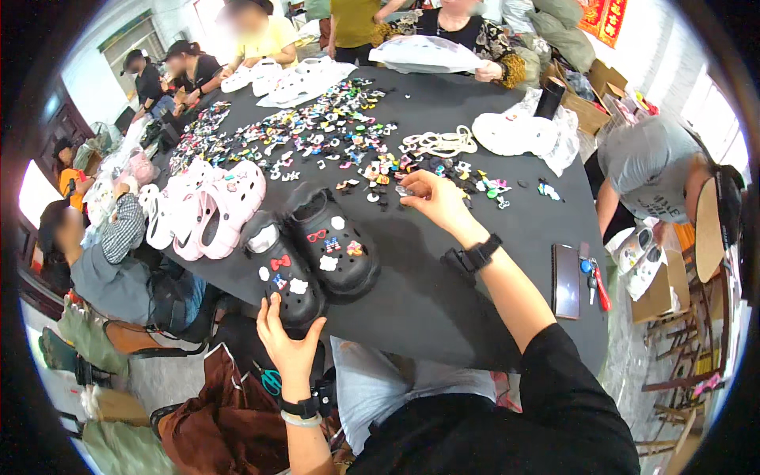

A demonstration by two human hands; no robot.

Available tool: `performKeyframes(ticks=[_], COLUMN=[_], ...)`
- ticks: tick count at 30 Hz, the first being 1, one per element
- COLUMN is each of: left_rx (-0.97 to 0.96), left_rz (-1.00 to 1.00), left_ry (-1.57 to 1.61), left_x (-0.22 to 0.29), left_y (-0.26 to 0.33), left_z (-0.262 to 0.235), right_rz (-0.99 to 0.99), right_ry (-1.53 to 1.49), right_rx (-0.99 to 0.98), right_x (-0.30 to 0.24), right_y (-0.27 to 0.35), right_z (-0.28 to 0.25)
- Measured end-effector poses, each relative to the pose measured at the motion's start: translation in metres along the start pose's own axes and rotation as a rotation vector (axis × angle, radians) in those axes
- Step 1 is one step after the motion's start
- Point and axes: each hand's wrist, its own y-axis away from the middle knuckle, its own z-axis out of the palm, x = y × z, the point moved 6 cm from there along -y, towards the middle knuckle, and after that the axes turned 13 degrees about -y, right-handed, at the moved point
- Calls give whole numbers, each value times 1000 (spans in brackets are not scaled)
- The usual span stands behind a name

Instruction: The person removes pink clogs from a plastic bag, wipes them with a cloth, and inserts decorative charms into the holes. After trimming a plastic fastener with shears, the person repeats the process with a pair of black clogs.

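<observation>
Two black clogs [339,249] lie side by side on the dark table, toes toward me, with small charms on their tops: glasses, clouds, letters and a red bow. My left hand [286,348] grips the toe of the left black clog [286,277] between thumb and fingers. Farther out, my right hand [439,204] is closed in a pinch at the near edge of the loose shoe charms [380,170]. What sits between its fingertips is too small to make out. Colourful charms spread in a wide heap [309,127] across the table's middle.
Pale pink clogs [226,202] cluster at the left; white clogs [514,133] lie on plastic at the far right. Cream cords [439,142] are beyond my right hand. A phone [565,281] and keys [590,281] rest near the right edge. Other people [443,28] surround the table.
</observation>
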Motion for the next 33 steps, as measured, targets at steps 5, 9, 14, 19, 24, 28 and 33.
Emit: performKeyframes(ticks=[5,9,14,19,24,28,33], left_rx=[17,6,16,40,52,87,85], left_rz=[-6,9,-6,-49,-18,-24,-74], left_ry=[-12,-15,53,-13,-24,-18,19], left_x=[-10,-7,-7,-1,0,-4,-5], left_y=[1,0,1,5,1,0,1], left_z=[1,5,8,0,1,0,1], right_rz=[-83,-123,-186,-153,167,286,285], right_ry=[-143,-296,-311,-375,-673,-814,-774], right_rx=[11,-4,-34,-75,-163,-306,-506], right_x=[-79,-106,-121,-125,-90,-80,-76], right_y=[33,50,63,65,68,81,95], right_z=[-14,-24,-25,-11,20,69,126])
